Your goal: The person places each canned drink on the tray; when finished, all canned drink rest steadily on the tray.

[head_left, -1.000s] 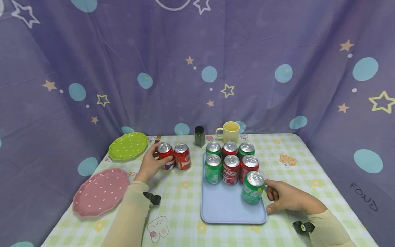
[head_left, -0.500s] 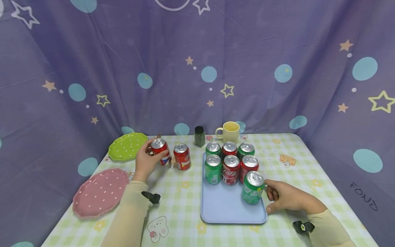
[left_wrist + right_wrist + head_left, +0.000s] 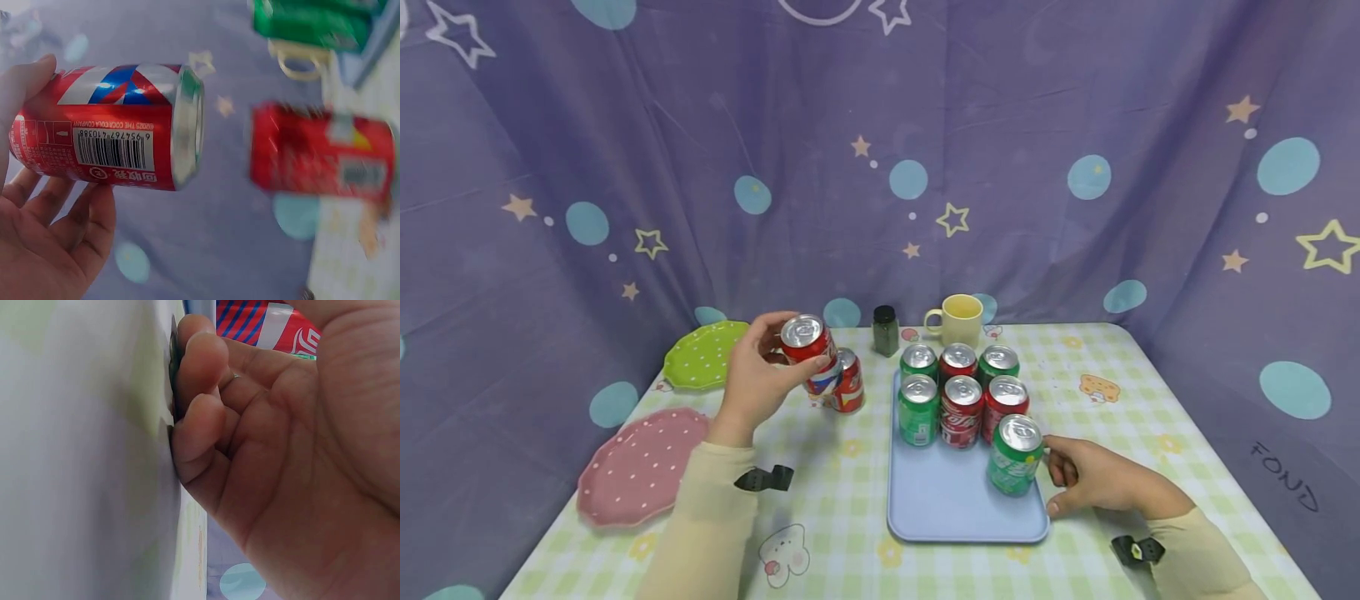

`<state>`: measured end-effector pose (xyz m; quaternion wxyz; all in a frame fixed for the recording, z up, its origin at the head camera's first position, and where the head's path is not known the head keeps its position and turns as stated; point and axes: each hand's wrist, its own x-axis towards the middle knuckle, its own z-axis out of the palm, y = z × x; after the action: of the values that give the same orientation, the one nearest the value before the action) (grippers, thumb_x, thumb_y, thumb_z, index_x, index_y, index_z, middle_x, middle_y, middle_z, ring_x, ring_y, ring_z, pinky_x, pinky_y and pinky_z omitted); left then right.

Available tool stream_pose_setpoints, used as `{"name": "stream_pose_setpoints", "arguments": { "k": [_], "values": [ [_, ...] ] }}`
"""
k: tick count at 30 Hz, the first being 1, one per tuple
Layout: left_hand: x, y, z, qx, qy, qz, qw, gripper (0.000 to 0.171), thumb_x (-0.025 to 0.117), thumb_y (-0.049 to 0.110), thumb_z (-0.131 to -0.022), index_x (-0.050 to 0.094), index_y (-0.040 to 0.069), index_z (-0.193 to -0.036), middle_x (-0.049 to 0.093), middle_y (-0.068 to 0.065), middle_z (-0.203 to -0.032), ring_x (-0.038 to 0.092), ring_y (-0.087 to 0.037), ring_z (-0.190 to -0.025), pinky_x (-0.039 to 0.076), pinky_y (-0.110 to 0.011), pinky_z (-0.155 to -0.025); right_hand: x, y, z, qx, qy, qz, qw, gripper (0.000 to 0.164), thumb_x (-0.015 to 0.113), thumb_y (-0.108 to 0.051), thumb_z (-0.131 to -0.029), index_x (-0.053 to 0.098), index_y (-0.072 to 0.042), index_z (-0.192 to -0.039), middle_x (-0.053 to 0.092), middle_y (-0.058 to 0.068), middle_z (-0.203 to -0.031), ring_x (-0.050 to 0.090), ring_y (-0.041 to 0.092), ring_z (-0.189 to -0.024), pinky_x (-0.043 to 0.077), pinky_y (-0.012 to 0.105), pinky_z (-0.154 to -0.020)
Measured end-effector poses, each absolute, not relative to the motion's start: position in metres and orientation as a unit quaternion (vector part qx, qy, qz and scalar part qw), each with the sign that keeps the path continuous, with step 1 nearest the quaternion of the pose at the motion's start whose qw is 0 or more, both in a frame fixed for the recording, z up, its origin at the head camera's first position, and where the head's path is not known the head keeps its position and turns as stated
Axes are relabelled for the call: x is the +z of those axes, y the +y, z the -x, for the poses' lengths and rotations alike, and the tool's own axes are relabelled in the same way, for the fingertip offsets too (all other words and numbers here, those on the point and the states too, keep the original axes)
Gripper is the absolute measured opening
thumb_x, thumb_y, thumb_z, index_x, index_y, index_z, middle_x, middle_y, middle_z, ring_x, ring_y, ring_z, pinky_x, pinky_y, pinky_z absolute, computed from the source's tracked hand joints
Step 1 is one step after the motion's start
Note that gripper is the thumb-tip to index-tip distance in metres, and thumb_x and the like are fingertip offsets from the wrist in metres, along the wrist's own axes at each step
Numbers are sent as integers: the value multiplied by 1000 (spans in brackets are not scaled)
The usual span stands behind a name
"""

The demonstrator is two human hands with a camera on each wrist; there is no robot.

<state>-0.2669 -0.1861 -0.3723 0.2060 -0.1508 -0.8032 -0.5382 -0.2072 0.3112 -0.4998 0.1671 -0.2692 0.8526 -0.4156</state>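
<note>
My left hand (image 3: 752,379) grips a red Coca-Cola can (image 3: 94,144) between thumb and fingers. The can is tilted and raised off the table, its barcode facing the left wrist camera. Behind it stands a second red can (image 3: 851,390), partly covered by the held one in the head view. My right hand (image 3: 1101,482) rests on the table with loosely bent fingers (image 3: 203,359), right at the side of the blue tray (image 3: 955,512). Closest to it on the tray is a green can (image 3: 1013,471). Further back on the tray, several red and green cans stand in two rows.
A pink dotted plate (image 3: 632,467) and a green dotted plate (image 3: 703,358) lie along the left side. At the back stand a dark-lidded jar (image 3: 886,333) and a yellow mug (image 3: 964,321). A purple curtain (image 3: 820,125) hangs behind the table.
My left hand first drew the can leftward from the other red can, then lifted it up and back to the right. The right hand and tray stayed still.
</note>
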Motion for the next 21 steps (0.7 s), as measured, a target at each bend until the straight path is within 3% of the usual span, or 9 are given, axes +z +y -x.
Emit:
{"name": "stream_pose_setpoints", "arguments": {
  "k": [7, 14, 21],
  "values": [
    [-356, -151, 235, -543, -786, 240, 171, 65, 96, 15, -76, 62, 17, -131, 70, -1, -119, 67, -21, -97, 59, -34, -79, -498, 310, 208, -409, 857, 267, 165, 53, 95, -27, -74, 56, -2, -100, 57, 5, -78, 50, 7, -64, 43, 26, -55],
    [-365, -120, 222, -525, -796, 287, 92, 66, 98, 25, -74, 62, 26, -129, 69, 5, -115, 68, -22, -88, 58, -41, -69, -498, 310, 207, -409, 857, 267, 164, 53, 95, -27, -74, 56, -1, -100, 57, 6, -78, 50, 7, -63, 44, 25, -55],
    [-386, -90, 219, -495, -812, 303, 55, 65, 100, 30, -71, 63, 30, -125, 70, 14, -114, 70, -11, -97, 61, -41, -78, -498, 310, 207, -408, 858, 265, 164, 53, 95, -27, -74, 56, -2, -100, 57, 6, -79, 51, 8, -64, 44, 26, -55]
  ]
}}
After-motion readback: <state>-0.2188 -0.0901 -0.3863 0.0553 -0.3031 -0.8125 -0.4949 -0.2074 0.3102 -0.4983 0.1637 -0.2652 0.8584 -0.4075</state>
